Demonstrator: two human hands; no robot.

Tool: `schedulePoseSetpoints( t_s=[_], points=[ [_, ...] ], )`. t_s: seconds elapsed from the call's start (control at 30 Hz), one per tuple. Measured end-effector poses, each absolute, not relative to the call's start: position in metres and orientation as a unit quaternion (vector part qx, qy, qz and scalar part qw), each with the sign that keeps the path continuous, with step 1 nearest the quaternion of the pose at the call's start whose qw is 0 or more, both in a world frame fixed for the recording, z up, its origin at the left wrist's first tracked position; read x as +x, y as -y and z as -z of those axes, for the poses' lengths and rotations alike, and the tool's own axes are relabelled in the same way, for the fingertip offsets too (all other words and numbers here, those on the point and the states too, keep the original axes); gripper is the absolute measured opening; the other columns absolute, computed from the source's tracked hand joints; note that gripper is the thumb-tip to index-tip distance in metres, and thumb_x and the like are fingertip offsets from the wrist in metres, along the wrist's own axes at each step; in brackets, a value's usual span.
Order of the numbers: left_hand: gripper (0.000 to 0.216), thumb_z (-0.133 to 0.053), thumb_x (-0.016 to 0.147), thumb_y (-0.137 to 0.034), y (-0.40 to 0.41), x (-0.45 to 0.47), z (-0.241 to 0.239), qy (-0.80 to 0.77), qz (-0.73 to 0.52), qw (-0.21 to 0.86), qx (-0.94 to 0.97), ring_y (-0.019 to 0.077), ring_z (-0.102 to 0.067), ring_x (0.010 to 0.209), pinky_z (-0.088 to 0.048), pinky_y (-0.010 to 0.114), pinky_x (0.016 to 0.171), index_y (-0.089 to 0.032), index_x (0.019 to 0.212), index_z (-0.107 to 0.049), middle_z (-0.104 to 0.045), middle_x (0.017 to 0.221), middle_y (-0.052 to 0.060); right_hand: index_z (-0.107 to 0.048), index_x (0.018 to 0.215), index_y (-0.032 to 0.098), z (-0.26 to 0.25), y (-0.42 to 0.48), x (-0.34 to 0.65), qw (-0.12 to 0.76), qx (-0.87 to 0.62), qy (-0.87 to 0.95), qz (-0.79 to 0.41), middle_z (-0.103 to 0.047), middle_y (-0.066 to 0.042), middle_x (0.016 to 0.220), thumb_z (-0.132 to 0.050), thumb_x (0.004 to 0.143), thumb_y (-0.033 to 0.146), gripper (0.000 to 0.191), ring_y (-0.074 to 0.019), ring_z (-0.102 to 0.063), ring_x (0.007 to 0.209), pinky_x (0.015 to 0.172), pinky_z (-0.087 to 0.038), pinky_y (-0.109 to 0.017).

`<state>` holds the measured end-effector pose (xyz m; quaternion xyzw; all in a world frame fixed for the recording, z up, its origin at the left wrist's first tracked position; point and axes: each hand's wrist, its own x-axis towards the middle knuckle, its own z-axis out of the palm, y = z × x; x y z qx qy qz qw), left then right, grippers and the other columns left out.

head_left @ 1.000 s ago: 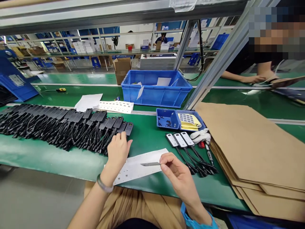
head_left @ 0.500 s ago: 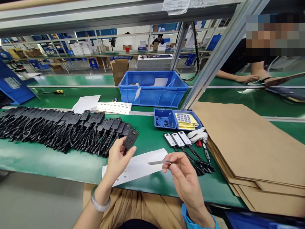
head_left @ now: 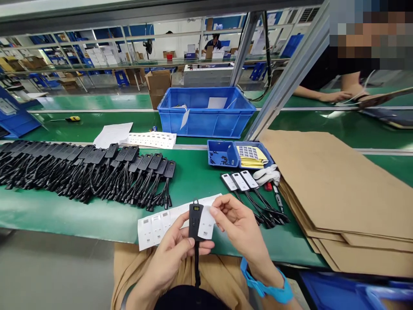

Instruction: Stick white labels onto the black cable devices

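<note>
Held upright in my left hand [head_left: 180, 245] is a black controller box [head_left: 194, 224] with a small display window at its top and a cable hanging below. My right hand [head_left: 237, 221] pinches a white label sticker [head_left: 205, 223] by its upper right edge. The label overlaps the right side of the box's face, slightly tilted; whether it is stuck down I cannot tell. Beneath both hands lies a white label sheet [head_left: 150, 230], partly covered by them. To the right are several black boxes with white labels on their faces [head_left: 238, 181], cables trailing toward me.
A long row of black cabled boxes [head_left: 80, 159] covers the left bench. A small blue parts tray [head_left: 222, 153], a white glove [head_left: 267, 174] and brown cardboard sheets [head_left: 325, 185] lie right. Behind stand a blue bin [head_left: 206, 122] and a metal post [head_left: 287, 82]. A co-worker sits far right.
My left hand has brought the black box from the row toward me, over the label sheet. My right hand has turned the label face up and laid it against the box.
</note>
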<state>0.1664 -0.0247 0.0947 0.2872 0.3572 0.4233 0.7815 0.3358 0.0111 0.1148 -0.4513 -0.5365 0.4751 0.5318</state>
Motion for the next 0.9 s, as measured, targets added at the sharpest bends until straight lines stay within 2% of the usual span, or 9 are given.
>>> schedulePoseSetpoints(
  t_s=[0.13,0.33,0.53,0.9],
  points=[
    [0.062,-0.068,0.081,-0.027,0.031,0.168,-0.092,-0.351,-0.410,0.791,0.287,0.0312,-0.068,0.097,-0.052,0.043,0.088,-0.021,0.137,-0.042,-0.066,0.110,0.014,-0.059,0.076,0.019,-0.115,-0.010,0.332,0.511,-0.470,0.557,-0.455,-0.052,0.003,0.062,-0.065,0.084,0.032,0.016,-0.0097,-0.047,0.051,0.046,-0.040,-0.020],
    [0.061,-0.069,0.081,-0.028,0.034,0.169,-0.090,-0.338,-0.416,0.794,0.287,0.0313,-0.067,0.099,-0.051,0.046,0.090,-0.023,0.136,-0.045,-0.065,0.112,0.013,-0.060,0.076,0.019,-0.114,-0.009,0.329,0.497,-0.469,0.554,-0.475,-0.057,0.001,0.063,-0.066,0.082,0.034,0.018,-0.0124,-0.053,0.056,0.049,-0.046,-0.022],
    [0.060,-0.068,0.082,-0.026,0.034,0.169,-0.093,-0.333,-0.414,0.795,0.291,0.0312,-0.067,0.100,-0.051,0.048,0.092,-0.023,0.137,-0.044,-0.065,0.113,0.014,-0.060,0.076,0.019,-0.113,-0.007,0.329,0.496,-0.472,0.549,-0.480,-0.056,0.002,0.061,-0.065,0.082,0.031,0.015,-0.0112,-0.052,0.053,0.045,-0.045,-0.020],
    [0.067,-0.067,0.084,-0.038,0.037,0.172,-0.086,-0.352,-0.419,0.768,0.332,0.0297,-0.067,0.097,-0.053,0.045,0.089,-0.023,0.142,-0.035,-0.065,0.110,0.014,-0.060,0.074,0.018,-0.113,-0.007,0.327,0.492,-0.486,0.549,-0.469,-0.055,0.002,0.060,-0.065,0.080,0.031,0.015,-0.0118,-0.051,0.053,0.047,-0.045,-0.022]
  ],
)
